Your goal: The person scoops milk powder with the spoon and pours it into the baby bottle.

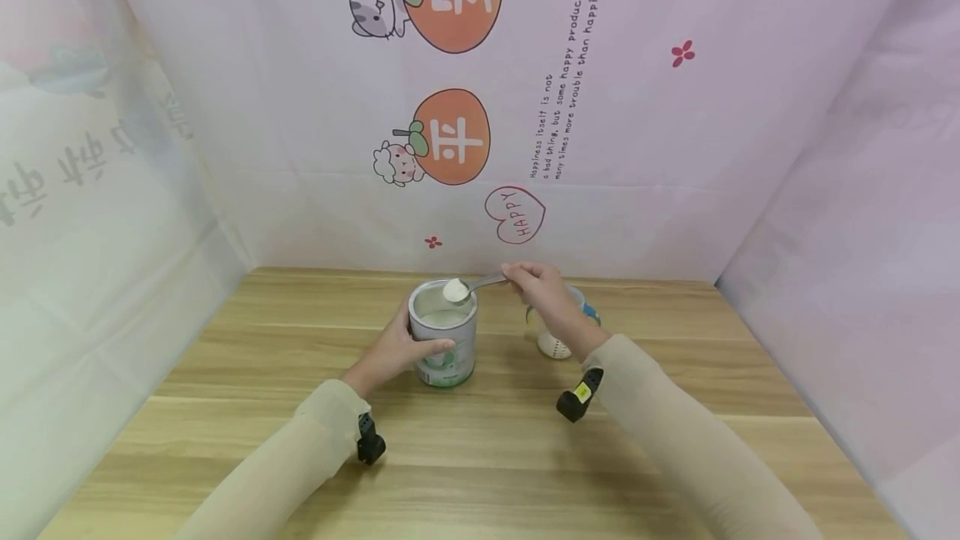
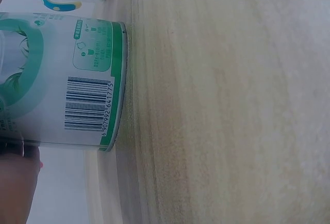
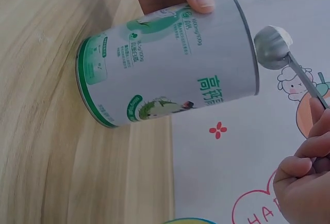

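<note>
An open milk powder tin (image 1: 447, 361), white with green print, stands upright on the table. My left hand (image 1: 393, 352) grips its left side, thumb across the front. Above the tin's mouth, at the right rim, is a metal spoon (image 1: 487, 280) heaped with white powder (image 1: 455, 290). My right hand (image 1: 542, 294) pinches the spoon's handle. In the right wrist view the spoon bowl (image 3: 271, 48) is level with the tin's rim; whether they touch I cannot tell. The left wrist view shows the tin's barcode (image 2: 85, 104) and part of my left hand (image 2: 18, 188).
A clear cup (image 1: 555, 347) with a blue handle and white contents stands right of the tin, partly hidden behind my right hand. The wooden table (image 1: 480, 457) ends at a printed cloth backdrop (image 1: 622, 190), with pale cloth along both sides.
</note>
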The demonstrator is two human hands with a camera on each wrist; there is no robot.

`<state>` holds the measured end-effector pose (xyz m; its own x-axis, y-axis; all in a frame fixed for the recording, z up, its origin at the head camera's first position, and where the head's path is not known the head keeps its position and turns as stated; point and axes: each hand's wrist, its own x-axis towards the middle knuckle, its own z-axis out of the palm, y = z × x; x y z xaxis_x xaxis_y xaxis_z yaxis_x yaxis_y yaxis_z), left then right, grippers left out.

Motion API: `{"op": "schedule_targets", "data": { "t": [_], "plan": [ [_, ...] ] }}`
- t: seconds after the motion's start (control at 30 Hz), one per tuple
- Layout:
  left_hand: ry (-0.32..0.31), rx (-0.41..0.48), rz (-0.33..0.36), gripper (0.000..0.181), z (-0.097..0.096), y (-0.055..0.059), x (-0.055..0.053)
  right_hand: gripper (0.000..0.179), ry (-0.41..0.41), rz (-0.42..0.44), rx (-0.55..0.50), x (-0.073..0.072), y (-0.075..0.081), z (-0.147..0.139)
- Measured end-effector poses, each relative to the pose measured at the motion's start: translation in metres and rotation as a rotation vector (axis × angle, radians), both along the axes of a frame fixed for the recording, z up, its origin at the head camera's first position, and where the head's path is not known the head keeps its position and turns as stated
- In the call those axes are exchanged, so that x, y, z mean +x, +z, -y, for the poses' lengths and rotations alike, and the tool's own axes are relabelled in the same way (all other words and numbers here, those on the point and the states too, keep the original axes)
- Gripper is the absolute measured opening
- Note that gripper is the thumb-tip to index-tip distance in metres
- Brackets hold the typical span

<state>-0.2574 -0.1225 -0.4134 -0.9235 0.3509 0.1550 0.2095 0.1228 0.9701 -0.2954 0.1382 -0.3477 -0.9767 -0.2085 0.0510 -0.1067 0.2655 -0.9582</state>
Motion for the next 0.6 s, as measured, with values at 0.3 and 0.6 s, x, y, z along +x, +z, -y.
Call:
{"op": "schedule_targets", "data": {
  "t": [0.3, 0.6],
  "plan": [
    [-0.011, 0.007, 0.005, 0.093, 0.000, 0.000, 0.000, 0.044, -0.010, -0.013, 0.001, 0.003, 0.005, -0.017],
    [-0.015, 0.012, 0.005, 0.093, 0.000, 0.001, 0.001, 0.034, -0.021, -0.037, -0.005, 0.001, 0.009, -0.040]
  ]
}}
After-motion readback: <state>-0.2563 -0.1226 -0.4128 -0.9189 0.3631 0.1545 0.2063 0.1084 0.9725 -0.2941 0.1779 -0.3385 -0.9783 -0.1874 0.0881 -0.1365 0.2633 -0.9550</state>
